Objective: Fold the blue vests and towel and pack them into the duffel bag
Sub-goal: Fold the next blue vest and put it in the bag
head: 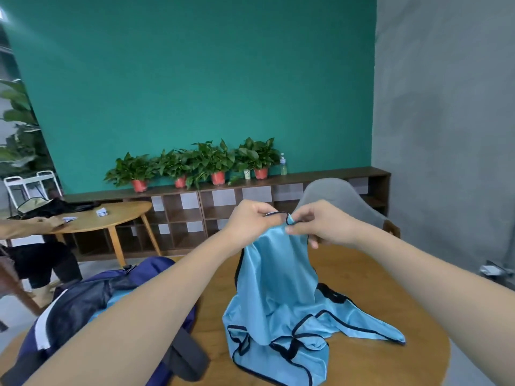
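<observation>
Two hands, the left hand and the right hand, are up in front. One blue vest with dark edging hangs from them onto one round wooden desk. One dark blue duffel bag lies at the left. One grey chair stands behind the desk. Further back stands one second wooden table. One long low shelf carries four potted plants in red pots, one small white cup and one bottle.

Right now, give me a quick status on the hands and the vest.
Left hand and right hand pinch blue vest by its top edge. Hem drapes on table. Duffel bag open at left. Nothing in the way.
</observation>
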A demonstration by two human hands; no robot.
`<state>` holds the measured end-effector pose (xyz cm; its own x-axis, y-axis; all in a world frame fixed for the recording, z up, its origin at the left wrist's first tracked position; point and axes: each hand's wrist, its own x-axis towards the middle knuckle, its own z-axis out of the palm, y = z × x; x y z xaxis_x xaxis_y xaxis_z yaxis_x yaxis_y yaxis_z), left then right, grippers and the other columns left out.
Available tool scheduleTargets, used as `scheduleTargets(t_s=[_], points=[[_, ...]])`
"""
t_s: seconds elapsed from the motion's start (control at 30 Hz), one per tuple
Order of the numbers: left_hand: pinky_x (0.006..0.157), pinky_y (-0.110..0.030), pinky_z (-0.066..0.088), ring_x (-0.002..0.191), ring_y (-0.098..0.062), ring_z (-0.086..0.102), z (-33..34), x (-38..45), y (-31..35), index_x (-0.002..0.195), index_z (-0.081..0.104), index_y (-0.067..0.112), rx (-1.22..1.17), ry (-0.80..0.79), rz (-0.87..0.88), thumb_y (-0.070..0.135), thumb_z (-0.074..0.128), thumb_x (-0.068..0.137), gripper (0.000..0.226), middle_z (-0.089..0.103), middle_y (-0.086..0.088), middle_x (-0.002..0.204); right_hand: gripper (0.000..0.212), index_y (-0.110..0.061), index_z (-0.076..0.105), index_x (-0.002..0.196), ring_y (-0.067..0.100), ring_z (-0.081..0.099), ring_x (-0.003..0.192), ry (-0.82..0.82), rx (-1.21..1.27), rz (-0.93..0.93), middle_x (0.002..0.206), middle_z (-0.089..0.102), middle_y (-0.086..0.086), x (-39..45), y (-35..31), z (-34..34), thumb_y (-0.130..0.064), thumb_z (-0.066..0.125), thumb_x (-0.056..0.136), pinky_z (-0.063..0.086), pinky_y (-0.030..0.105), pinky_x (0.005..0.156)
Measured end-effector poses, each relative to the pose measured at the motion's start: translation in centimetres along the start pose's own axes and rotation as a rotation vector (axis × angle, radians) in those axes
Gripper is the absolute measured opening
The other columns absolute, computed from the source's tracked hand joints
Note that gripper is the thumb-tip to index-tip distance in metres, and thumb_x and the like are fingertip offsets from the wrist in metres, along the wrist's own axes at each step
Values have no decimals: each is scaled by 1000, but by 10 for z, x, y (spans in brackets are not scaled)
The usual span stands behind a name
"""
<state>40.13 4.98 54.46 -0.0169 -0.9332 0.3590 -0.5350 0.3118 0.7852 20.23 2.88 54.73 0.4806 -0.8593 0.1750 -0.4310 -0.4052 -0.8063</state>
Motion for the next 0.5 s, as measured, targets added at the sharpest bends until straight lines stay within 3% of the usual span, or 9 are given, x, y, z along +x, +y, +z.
scheduleTargets(t_s=[0.13,0.3,0.5], points=[[68,-20,50,68,-3,65,-30,-9,-4,82,81,20,30,-98,-31,37,86,79,18,74,7,74,17,-6,74,91,10,64,48,189,-40,1,71,72,15,0,-1,-24,-24,74,91,47,21,45],[74,-25,49,74,-5,67,-68,-7,-33,79,81,22,131,-31,-98,38,87,76,17,76,5,78,12,-7,74,93,9,70,54,380,-16,34,68,75,7,2,11,-59,-19,75,91,54,16,52],[74,-26,49,81,-10,64,-102,43,-38,98,82,19,382,263,34,28,77,89,13,77,5,98,15,0,72,98,7,71,56,602,0,19,81,75,15,25,17,-100,-14,74,91,57,15,55]])
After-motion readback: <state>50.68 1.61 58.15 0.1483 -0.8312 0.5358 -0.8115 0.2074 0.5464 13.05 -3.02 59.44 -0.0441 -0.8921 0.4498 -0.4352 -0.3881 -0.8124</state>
